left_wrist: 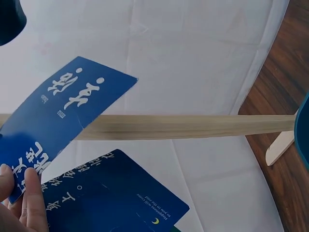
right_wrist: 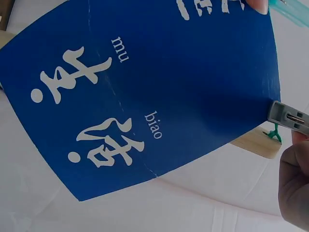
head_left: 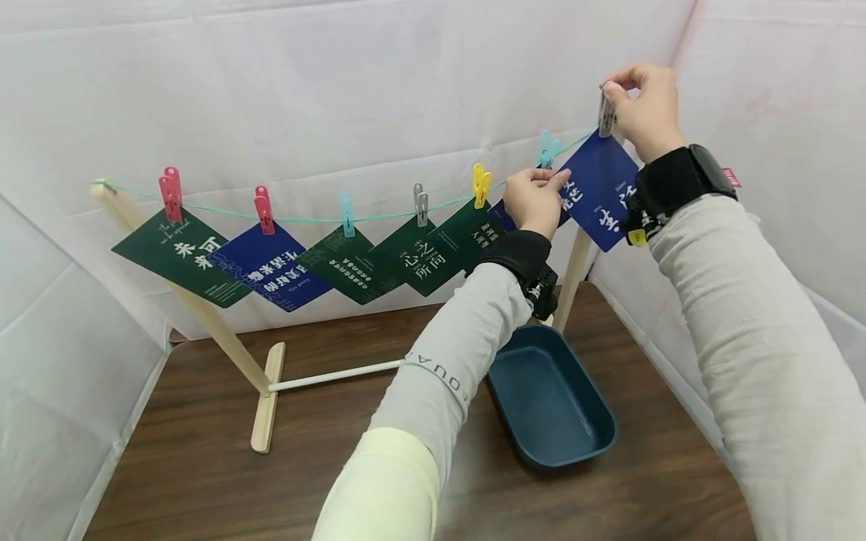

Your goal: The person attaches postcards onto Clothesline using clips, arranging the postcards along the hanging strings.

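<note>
At the string's right end, my right hand (head_left: 651, 111) pinches a grey clothespin (head_left: 605, 119) between thumb and fingers. The clothespin's jaws sit on the top corner of a blue card (head_left: 601, 197) with white lettering. My left hand (head_left: 533, 203) pinches the left corner of this same card. In the right wrist view the card (right_wrist: 183, 96) bends slightly, and the clothespin (right_wrist: 288, 115) lies over its edge near the string's knot. Behind my left hand, another blue card (left_wrist: 116, 193) hangs from a light blue clothespin (head_left: 549, 149), partly hidden.
A green string (head_left: 304, 219) runs between two wooden posts, one at the left (head_left: 219, 330). Green and blue cards hang along it from red, light blue, grey and yellow (head_left: 482, 185) clothespins. A dark blue tray (head_left: 551, 406) stands on the brown table (head_left: 203, 466), below my arms.
</note>
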A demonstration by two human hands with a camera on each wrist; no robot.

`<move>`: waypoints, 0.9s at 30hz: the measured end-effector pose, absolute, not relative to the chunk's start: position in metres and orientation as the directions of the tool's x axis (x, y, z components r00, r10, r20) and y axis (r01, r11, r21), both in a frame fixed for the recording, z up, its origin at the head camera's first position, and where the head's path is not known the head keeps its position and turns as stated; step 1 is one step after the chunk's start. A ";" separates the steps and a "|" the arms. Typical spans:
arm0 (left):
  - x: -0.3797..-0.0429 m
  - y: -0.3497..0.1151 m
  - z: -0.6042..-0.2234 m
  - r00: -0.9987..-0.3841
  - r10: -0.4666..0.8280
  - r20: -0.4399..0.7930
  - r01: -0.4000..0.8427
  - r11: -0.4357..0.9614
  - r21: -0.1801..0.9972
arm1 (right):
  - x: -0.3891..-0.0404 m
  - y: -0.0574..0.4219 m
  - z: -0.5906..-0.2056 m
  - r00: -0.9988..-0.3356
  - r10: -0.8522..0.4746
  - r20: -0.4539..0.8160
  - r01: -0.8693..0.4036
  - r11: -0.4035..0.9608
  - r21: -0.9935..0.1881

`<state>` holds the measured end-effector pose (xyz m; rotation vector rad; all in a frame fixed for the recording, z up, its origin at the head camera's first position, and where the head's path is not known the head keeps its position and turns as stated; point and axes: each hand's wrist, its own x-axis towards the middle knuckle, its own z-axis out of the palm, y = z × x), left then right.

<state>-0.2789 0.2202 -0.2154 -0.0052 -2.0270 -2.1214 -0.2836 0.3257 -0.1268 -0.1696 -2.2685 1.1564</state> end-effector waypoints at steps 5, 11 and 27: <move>-0.280 0.218 -0.217 -0.973 -0.159 0.167 0.176 -0.042 0.983 | -0.287 0.326 -0.124 -0.864 0.351 0.362 -0.073 0.623 -0.779; -0.280 0.215 -0.223 -0.971 -0.160 0.177 0.195 -0.104 0.975 | -0.291 0.322 -0.127 -0.907 0.317 0.277 -0.025 0.616 -0.788; -0.270 0.182 -0.263 -0.977 0.104 0.183 0.145 -0.301 0.942 | -0.290 0.318 -0.144 -0.779 0.502 0.376 -0.144 0.440 -0.886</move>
